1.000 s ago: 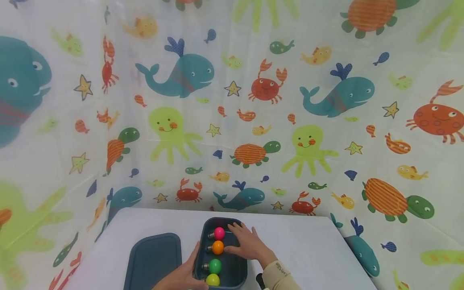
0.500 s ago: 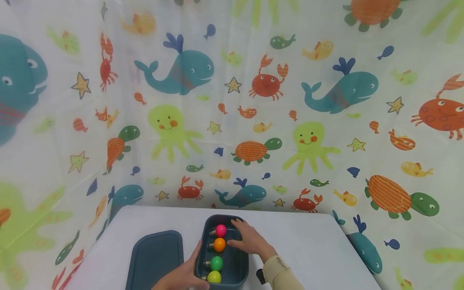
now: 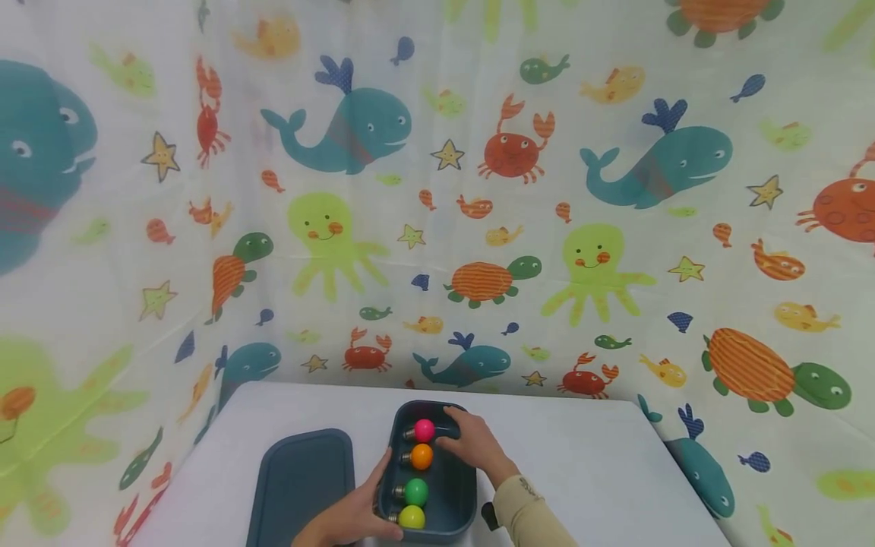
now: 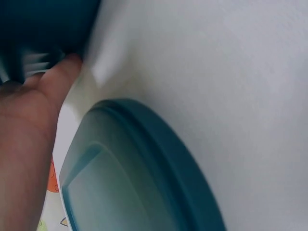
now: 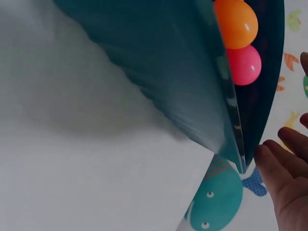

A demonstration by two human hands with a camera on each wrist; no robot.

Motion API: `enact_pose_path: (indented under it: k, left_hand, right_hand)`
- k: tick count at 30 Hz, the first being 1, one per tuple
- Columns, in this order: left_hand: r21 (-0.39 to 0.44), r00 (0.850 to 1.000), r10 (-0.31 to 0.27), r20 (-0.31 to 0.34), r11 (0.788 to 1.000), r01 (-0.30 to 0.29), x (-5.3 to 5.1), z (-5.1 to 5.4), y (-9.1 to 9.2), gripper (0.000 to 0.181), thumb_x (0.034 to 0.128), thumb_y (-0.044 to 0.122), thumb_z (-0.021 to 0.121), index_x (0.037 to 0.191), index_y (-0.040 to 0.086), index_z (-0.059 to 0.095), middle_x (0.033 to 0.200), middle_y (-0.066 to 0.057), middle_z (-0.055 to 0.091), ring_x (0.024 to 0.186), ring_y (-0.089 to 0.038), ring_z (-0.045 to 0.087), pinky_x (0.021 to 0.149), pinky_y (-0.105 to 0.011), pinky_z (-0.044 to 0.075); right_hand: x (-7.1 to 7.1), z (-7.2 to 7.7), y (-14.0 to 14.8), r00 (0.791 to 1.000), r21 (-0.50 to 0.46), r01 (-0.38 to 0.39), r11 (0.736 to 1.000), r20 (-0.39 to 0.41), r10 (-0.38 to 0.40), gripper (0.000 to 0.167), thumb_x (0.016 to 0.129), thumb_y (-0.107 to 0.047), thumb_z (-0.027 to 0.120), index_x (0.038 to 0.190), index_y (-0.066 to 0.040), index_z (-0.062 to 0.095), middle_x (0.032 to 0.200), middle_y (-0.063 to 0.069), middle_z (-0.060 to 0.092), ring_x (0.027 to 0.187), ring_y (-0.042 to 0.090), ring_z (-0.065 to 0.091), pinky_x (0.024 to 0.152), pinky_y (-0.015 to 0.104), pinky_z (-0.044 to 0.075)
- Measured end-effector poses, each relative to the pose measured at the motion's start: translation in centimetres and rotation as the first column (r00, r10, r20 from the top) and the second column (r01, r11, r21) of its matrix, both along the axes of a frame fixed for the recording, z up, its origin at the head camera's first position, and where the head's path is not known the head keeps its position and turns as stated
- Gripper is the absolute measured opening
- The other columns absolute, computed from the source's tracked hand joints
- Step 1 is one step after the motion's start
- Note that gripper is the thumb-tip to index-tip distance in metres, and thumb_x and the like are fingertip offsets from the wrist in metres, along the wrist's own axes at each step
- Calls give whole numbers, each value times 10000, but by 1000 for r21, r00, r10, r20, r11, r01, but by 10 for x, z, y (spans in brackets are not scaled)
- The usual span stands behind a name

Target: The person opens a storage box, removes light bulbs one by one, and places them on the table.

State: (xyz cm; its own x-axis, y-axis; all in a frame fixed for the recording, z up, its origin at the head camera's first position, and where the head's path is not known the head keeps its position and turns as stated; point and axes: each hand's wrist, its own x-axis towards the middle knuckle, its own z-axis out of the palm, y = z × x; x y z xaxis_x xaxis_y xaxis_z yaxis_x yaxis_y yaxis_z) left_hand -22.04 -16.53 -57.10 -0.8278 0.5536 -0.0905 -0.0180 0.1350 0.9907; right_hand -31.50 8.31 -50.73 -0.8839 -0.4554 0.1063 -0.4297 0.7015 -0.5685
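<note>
A dark blue-grey bin (image 3: 459, 524) holds pink (image 3: 424, 431), orange (image 3: 421, 456), green (image 3: 415, 492) and yellow (image 3: 412, 517) bulbs in a column along its left side, their screw bases pointing left. My left hand (image 3: 352, 515) grips the bin's near left corner, thumb at the near rim; the left wrist view shows this hand (image 4: 36, 103) against the bin (image 4: 48, 24). Over the bin's far right part is my right hand (image 3: 478, 442), thumb and fingers apart, beside the pink bulb. In the right wrist view, its fingertips (image 5: 262, 153) are at the bin's end.
A flat blue-grey lid (image 3: 304, 482) lies left of the bin on the white table (image 3: 560, 456). A small black object (image 3: 489, 516) is beside the right sleeve. Behind the table hangs a curtain (image 3: 383, 251) printed with sea animals.
My right thumb has moved toward the bin's far end, away from the orange bulb and nearer the pink one. My left hand keeps its grip. The head view has shifted slightly.
</note>
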Motion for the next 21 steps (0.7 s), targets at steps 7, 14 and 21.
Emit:
enact_pose_path:
  k: [7,14,21]
  left_hand:
    - [-54,999,-10,-45,999,7,-2,0,3,1132,881,296,741,1549,111,-153,1585,-275,70,1292,-353,360,1059,-721,215]
    - [-74,1000,8,-17,997,-9,2,0,1,1126,879,318,740,1554,121,-139,1586,-266,77,1292,-352,360,1054,-729,208]
    - [-153,998,57,-24,986,-60,4,5,4,1141,855,363,760,1562,120,-103,1591,-262,98,1327,-408,314,1041,-745,198]
  right_hand:
    - [-10,-9,-4,999,-74,47,996,0,-47,536,876,-220,739,1309,48,569,1264,225,614,1098,397,606,931,528,504]
    - [-21,-8,-10,997,-111,49,993,59,-43,499,869,-182,740,1265,85,592,1218,241,635,1052,385,636,916,518,516]
    - [-25,-2,-20,971,-194,126,973,223,-81,503,872,-154,737,1279,93,575,1229,269,617,1063,386,628,820,455,572]
